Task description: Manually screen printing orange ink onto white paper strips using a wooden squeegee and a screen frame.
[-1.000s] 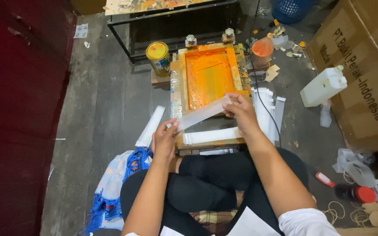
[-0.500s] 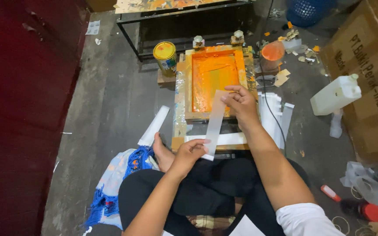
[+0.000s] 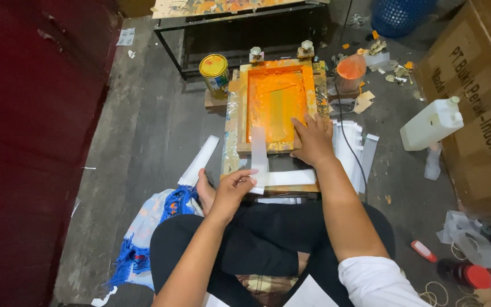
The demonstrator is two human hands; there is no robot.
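We're mid-swap on the print: our left hand (image 3: 231, 190) pinches the near end of a white paper strip (image 3: 258, 156) that lies from the printing board (image 3: 268, 183) up onto the orange screen frame (image 3: 277, 105). Our right hand (image 3: 313, 139) rests flat, fingers spread, on the frame's lower right corner. Next move probably calls for steady pressure on the frame while the strip slides clear. Half a second back, the right hand held the strip's top end; now it's let go.
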